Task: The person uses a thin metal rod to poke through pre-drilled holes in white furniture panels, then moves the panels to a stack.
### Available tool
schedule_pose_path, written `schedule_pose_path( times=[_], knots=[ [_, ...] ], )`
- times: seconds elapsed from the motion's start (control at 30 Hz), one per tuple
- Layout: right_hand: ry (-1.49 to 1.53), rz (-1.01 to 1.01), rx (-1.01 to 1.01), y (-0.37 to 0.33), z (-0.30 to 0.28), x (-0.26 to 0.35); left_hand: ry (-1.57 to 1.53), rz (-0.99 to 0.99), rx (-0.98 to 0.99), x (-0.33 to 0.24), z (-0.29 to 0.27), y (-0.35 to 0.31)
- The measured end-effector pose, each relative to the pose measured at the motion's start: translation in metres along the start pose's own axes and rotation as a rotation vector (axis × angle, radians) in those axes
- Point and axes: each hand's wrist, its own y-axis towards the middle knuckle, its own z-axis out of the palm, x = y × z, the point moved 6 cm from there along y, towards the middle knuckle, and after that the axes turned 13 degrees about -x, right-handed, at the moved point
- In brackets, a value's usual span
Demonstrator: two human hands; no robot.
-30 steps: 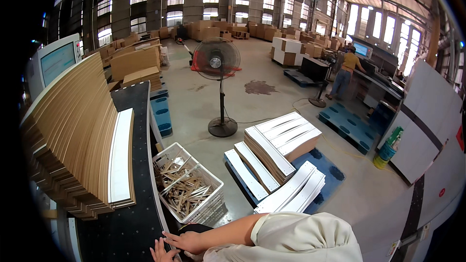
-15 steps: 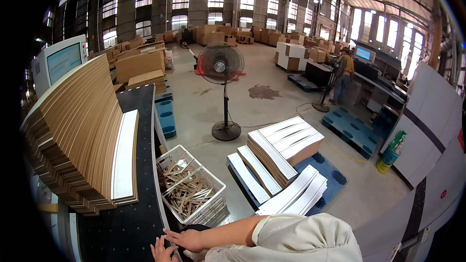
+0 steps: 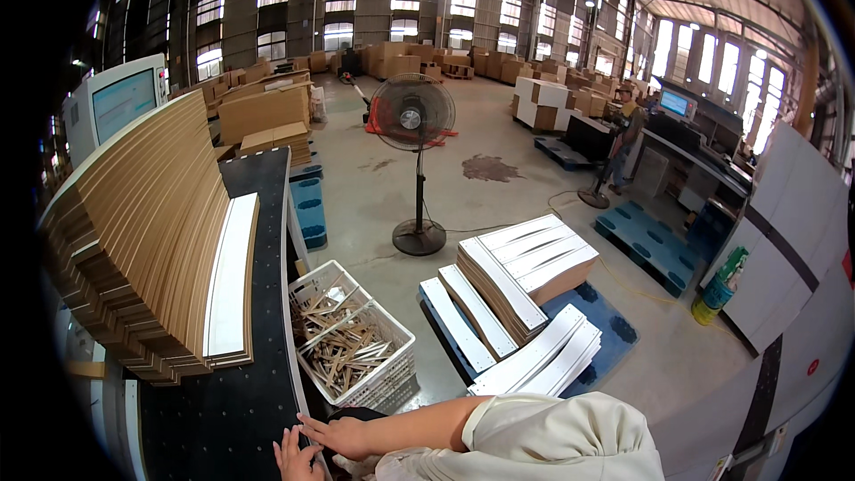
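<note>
Both my hands lie at the near right edge of a black worktable [image 3: 183,432] with small studs in its surface. My left hand [image 3: 297,458] is open, fingers apart, on the table by the rim. Just to its right, my right hand [image 3: 337,436] rests across the edge with fingers stretched out, close to the left one. Neither holds anything. Farther up the table, away from my hands, stands a long row of brown board pieces [image 3: 142,232] set on edge, the nearest one [image 3: 231,294] showing a white face.
Beside the table sits a white plastic crate [image 3: 405,365] of wood offcuts. White panels [image 3: 530,254] are stacked on a blue pallet [image 3: 614,330]. Beyond stand a pedestal fan [image 3: 419,187], a monitor [image 3: 125,102] and cartons [image 3: 263,116]. A person [image 3: 626,142] works at the far right.
The view has shifted slightly, while my hands stay at the table edge in nearly the same pose. The person at the far right has changed posture.
</note>
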Motion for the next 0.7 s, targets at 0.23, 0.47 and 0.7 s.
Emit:
schedule_pose_path(
  times=[0.23,0.47,0.7],
  knots=[
    [0.090,0.025,-0.029,0.003,0.009,-0.002,0.001,0.008,-0.020,0.002,-0.001,0.001],
    [-0.038,-0.012,-0.089,0.002,0.008,0.001,0.002,0.022,-0.085,-0.003,-0.008,0.003],
    [-0.211,0.030,-0.203,0.005,0.004,0.009,-0.937,-0.431,-0.017,0.030,-0.023,0.000]
  ],
)
